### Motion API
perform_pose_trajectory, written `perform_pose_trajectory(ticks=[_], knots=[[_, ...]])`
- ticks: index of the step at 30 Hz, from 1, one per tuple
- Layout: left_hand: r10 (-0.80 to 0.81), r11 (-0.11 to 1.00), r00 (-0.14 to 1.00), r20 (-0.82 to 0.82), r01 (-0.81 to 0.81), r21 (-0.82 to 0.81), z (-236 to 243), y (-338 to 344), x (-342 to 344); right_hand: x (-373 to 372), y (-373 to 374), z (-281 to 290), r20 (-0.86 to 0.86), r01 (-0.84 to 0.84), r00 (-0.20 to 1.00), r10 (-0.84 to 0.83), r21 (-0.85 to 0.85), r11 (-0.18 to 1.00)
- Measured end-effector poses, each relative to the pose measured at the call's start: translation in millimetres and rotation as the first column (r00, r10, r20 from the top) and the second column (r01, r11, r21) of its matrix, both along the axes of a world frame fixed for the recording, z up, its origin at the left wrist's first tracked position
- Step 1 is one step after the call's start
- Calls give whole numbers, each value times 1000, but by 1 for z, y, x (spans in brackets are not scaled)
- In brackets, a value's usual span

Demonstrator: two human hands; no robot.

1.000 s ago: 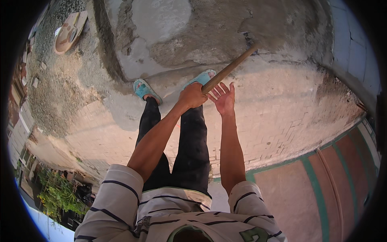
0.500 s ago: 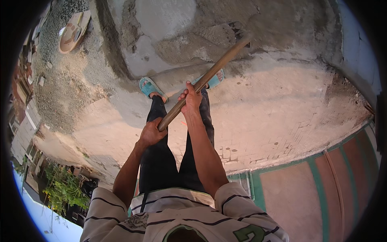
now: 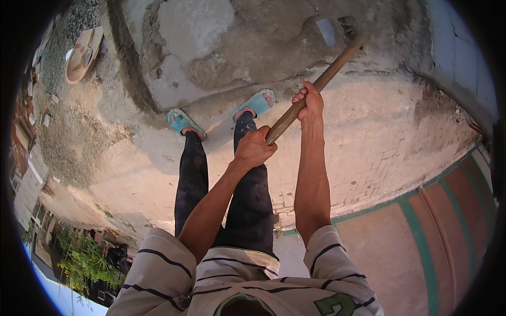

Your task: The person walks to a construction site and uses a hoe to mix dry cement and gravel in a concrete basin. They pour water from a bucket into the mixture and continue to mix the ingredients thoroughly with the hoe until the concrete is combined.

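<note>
A long wooden handle (image 3: 331, 72) runs slantwise from near my legs toward the wet grey cement (image 3: 274, 31) at the upper right. My left hand (image 3: 255, 148) is wrapped round its near end. Farther up the shaft, my right hand (image 3: 310, 101) grips it with the fingers curled round. The handle's far end meets a dark, rough patch at the edge of the cement, and I cannot make out what kind of tool head it carries. Beside that patch lies a pale, smooth, flat shape (image 3: 326, 32), either part of the tool or something on the cement.
My feet stand in teal slippers (image 3: 184, 122) by the cement's raised edge. A shallow round pan (image 3: 79, 62) with a tool in it rests on gravel (image 3: 66, 113) at the far left. A pale wall with green stripes (image 3: 416, 237) stands at lower right; a leafy plant (image 3: 84, 258), lower left.
Both hands and the wooden handle have moved to the right, and the handle's far end has shifted right too. The pale flat shape now shows beside the dark patch.
</note>
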State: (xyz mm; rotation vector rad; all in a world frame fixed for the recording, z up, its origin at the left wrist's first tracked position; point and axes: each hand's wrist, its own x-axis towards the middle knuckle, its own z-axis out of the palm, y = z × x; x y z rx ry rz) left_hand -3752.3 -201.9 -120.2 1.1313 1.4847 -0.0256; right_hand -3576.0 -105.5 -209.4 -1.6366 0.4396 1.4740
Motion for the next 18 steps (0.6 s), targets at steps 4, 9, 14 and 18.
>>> perform_pose_trajectory(ticks=[4, 9, 14, 18], knots=[[-14, 999, 998, -65, 12, -33, 19, -22, -29, -34, -36, -1, -50, 0, 999, -2, -43, 999], [-12, 991, 986, -169, -11, -133, 41, -67, -111, -130, -87, 3, -150, 0, 989, -15, -101, 995], [18, 992, 956, -292, -53, -115, 64, -100, -206, -246, -127, -6, -289, -63, 957, 14, -162, 985], [119, 975, 952, -283, -166, -147, 74, -138, -260, -318, -149, 9, -295, -133, 952, 81, -163, 978]])
